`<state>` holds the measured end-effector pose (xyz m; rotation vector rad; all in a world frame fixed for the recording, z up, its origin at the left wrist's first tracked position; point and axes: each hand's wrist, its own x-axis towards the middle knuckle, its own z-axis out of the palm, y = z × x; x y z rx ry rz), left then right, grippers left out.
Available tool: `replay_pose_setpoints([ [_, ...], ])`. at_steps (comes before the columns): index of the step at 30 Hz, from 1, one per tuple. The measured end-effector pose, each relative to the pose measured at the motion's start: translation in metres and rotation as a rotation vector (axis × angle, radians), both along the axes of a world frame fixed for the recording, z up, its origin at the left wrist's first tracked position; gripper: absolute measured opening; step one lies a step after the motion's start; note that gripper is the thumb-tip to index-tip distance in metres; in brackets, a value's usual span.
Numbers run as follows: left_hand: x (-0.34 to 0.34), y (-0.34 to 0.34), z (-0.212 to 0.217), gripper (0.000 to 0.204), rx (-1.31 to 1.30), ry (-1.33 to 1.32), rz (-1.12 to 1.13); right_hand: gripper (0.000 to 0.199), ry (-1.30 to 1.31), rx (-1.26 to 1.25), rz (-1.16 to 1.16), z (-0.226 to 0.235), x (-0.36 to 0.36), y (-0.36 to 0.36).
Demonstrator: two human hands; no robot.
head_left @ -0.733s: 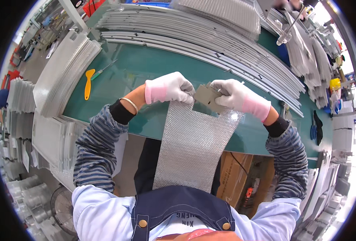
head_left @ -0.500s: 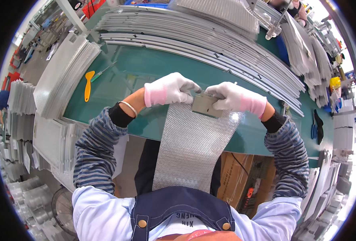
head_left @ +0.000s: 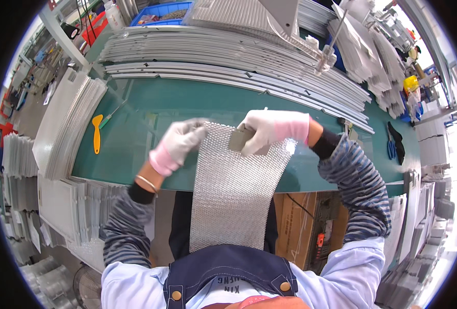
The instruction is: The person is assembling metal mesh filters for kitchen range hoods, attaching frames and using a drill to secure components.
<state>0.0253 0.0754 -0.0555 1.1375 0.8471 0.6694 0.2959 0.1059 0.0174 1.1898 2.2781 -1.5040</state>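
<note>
A long strip of silvery metal mesh (head_left: 233, 190) hangs from the green table's edge down over my lap, its far end lying on the tabletop. My left hand (head_left: 179, 141), in a white glove with a pink cuff, is at the far left corner of that strip, with fingertips pinched on the corner and slightly blurred. In the same kind of glove, my right hand (head_left: 269, 130) is closed around a small flat grey plate (head_left: 237, 140), holding it against the mesh near its far edge. Part of the plate is hidden under my fingers.
The green table (head_left: 135, 118) carries a yellow scraper (head_left: 97, 135) and a green-handled pointed tool (head_left: 105, 121) at left. Long metal strips (head_left: 228, 62) are stacked along the back. Blue-handled pliers (head_left: 391, 149) lie at right. Mesh panels (head_left: 66, 126) stand at the left edge.
My left hand has left the grey plate and moved left and nearer me, to the mesh corner. My right hand still holds the plate. The view has shifted slightly.
</note>
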Motion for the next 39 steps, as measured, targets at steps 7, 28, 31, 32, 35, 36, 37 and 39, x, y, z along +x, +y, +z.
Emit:
replay_pose_setpoints([
  [7,0.012,-0.054,-0.001,0.021,0.226,-0.206,0.398,0.026,-0.661,0.817,-0.311,-0.073,0.147,0.077],
  [28,0.016,-0.036,-0.008,0.023,0.174,-0.283,0.250,0.026,-0.156,0.564,-0.619,-0.087,0.176,0.064],
  [31,0.019,-0.035,-0.008,0.023,0.169,-0.270,0.282,0.019,-0.095,0.584,-0.585,-0.083,0.179,0.062],
  [32,0.020,-0.035,-0.008,0.023,0.168,-0.246,0.302,0.019,-0.094,0.580,-0.590,-0.083,0.180,0.060],
  [35,0.019,-0.033,-0.014,0.023,0.155,-0.218,0.320,0.021,-0.071,0.709,-0.563,-0.073,0.184,0.052],
  [36,0.017,-0.033,-0.014,0.023,0.155,-0.217,0.319,0.021,-0.070,0.709,-0.564,-0.068,0.184,0.047],
  [37,0.016,-0.034,-0.014,0.023,0.138,-0.246,0.303,0.021,-0.040,0.793,-0.507,-0.062,0.185,0.041],
  [39,0.018,-0.034,-0.012,0.023,0.125,-0.284,0.282,0.019,0.004,0.861,-0.490,-0.045,0.186,0.022],
])
